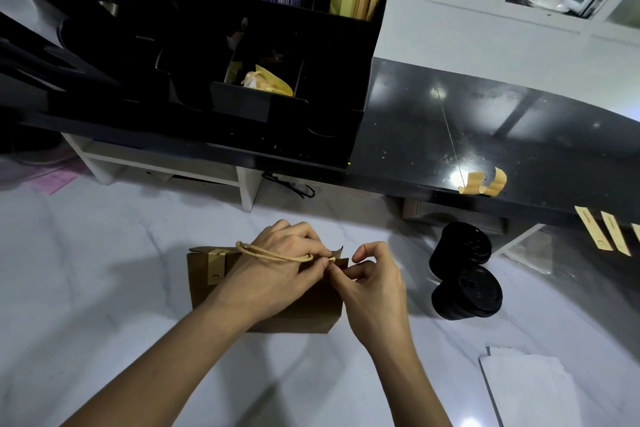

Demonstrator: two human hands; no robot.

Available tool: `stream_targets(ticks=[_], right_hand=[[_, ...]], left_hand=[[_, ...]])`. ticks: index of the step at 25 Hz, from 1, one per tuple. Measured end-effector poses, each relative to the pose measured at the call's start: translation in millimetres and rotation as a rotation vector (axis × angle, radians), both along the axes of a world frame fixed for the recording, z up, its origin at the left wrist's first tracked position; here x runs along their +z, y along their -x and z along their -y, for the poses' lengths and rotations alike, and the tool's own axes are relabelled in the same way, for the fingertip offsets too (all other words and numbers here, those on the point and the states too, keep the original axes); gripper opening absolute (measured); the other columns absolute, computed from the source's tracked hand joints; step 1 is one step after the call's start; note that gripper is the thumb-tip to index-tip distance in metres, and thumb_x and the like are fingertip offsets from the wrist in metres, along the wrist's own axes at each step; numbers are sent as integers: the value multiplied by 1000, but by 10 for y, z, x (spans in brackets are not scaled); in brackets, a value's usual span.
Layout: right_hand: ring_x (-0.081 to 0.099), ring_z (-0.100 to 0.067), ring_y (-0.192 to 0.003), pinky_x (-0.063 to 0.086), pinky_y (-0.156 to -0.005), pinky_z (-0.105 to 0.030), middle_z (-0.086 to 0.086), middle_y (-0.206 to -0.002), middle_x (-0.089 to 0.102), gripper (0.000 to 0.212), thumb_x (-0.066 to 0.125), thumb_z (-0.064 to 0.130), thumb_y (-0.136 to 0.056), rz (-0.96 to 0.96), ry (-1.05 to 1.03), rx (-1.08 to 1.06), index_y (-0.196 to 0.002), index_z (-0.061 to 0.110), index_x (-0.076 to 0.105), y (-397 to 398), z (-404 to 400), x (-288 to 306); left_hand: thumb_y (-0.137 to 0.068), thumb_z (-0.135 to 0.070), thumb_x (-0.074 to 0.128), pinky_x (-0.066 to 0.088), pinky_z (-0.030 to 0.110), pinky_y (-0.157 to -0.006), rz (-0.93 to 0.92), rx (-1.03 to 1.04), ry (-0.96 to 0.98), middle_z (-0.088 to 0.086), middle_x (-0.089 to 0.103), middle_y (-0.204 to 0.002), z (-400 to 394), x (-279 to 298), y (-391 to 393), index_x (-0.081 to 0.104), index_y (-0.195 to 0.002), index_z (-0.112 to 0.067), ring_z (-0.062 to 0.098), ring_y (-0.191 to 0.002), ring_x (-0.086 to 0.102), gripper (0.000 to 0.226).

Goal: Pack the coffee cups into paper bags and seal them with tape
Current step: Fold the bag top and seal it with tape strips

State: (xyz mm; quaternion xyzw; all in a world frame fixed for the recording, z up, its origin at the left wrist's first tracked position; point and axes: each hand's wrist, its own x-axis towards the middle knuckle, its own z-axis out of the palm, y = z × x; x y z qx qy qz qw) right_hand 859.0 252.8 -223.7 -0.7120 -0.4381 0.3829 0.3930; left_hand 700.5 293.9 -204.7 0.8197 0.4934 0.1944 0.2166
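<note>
1. Bag (266,302): stands upright on the white desk (104,288), directly in front of the person. One tape strip (216,265) already wraps over the folded top near its left end.
2. Left hand (277,267): lies across the bag top, fingers curled, pinching the fold near the right end. The cord handle (273,253) loops over the back of this hand.
3. Right hand (367,274): fingers curled, meeting the left fingertips at the fold. It appears to pinch a small strip; the strip itself is too hidden to confirm.
4. Judged step: sealing the right end of the top.
5. Keep the fold pressed flat with the left hand while the strip goes on. Centre the strip over the edge, then rub down both sides.
6. Keep the handle out from under the tape.
7. Two lidded cups (464,274) lie stacked on their sides to the right, near the bag. Spare strips (483,182) hang at the black counter edge.
</note>
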Motion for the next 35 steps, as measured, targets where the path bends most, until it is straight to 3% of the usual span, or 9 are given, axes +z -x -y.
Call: stream_targets(ticks=[2, 6, 9, 13, 19, 24, 31, 35], right_hand=[[55, -9, -58, 36, -47, -18, 2, -71, 67, 35, 81, 38, -78, 59, 6, 1, -91, 30, 49, -34, 8, -29], [50, -8, -56, 35, -52, -24, 6, -66, 58, 24, 84, 48, -75, 88, -11, 72, -78, 29, 68, -116, -10, -139], [42, -6, -57, 34, -56, -20, 12, -67, 52, 12, 87, 35, -77, -49, -54, 140, -72, 34, 76, -153, -52, -191], [36, -6, -58, 32, -56, -15, 19, -59, 48, 19, 87, 19, -78, -125, -145, 154, -70, 35, 80, -161, -53, -225], [38, -5, -58, 33, -56, -15, 6, -69, 45, 26, 88, 15, -77, -139, -186, 136, -70, 39, 80, -156, -62, -275], [38, -6, -60, 34, -57, -18, 3, -71, 44, 25, 87, 21, -79, -112, -176, 141, -71, 43, 79, -146, -45, -274], [38, -5, -58, 34, -55, -17, 7, -70, 45, 16, 87, 24, -78, -131, -172, 106, -73, 37, 81, -136, -18, -301], [39, -5, -58, 34, -54, -18, 15, -64, 44, 12, 87, 24, -79, -107, -171, 84, -76, 33, 81, -125, -4, -314]], left_hand=[[-96, -42, 58, 43, 29, -90, -3, -28, -26, -22, 63, -105, -4, -19, -5, 72, -111, -35, 3, -98, 47, 22], [-98, -38, 57, 45, 34, -88, -29, -39, -100, -17, 70, -103, 3, -49, -14, 71, -108, -32, 8, -93, 52, 18], [-97, -40, 48, 46, 34, -85, -40, -41, -146, -16, 72, -98, 24, -64, -32, 72, -102, -31, 12, -90, 56, 26], [-95, -40, 44, 46, 34, -78, -56, -32, -197, -15, 71, -91, 15, -103, -59, 71, -92, -29, 15, -84, 57, 28], [-98, -38, 58, 35, 29, -83, -58, -63, -165, -20, 68, -93, -11, -122, -4, 68, -94, -33, 8, -91, 50, 12], [-90, -39, 69, 37, 28, -82, -18, 2, -147, -20, 71, -96, 17, -89, -12, 73, -102, -35, 6, -91, 52, 14], [-95, -32, 65, 40, 31, -87, -12, -57, -137, -18, 73, -99, 38, -60, 4, 78, -103, -30, 10, -98, 51, 15], [-99, -29, 56, 43, 34, -96, 39, 8, -137, -17, 66, -115, 128, -60, -1, 65, -127, -31, 8, -106, 47, 30]])
